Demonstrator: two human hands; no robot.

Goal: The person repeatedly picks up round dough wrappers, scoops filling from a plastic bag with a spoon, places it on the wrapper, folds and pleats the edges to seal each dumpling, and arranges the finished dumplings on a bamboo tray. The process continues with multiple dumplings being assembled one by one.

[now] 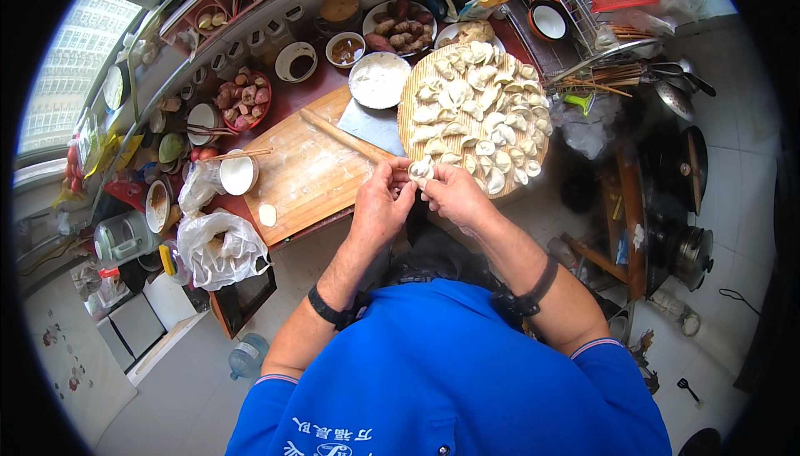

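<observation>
Both my left hand (384,200) and my right hand (456,193) hold one small dumpling (420,170) between their fingertips, at the lower left edge of a round tray (406,125) made of slats. Rows of folded dumplings (459,92) cover that tray. A floured wooden board (312,187) lies to the left, with a rolling pin (340,134) slanting across it; the pin's near end is by my left hand. One flat dough wrapper (267,215) rests at the board's near left corner. Behind the board stands a bowl of white flour (379,80).
A white bowl (238,172) with chopsticks (240,155) across it sits at the board's left edge, near a plastic bag (219,250). Farther back are a bowl of dark sauce (296,62), a red basket (265,106) and a plate of root vegetables (400,28). A dish rack (575,12) stands right.
</observation>
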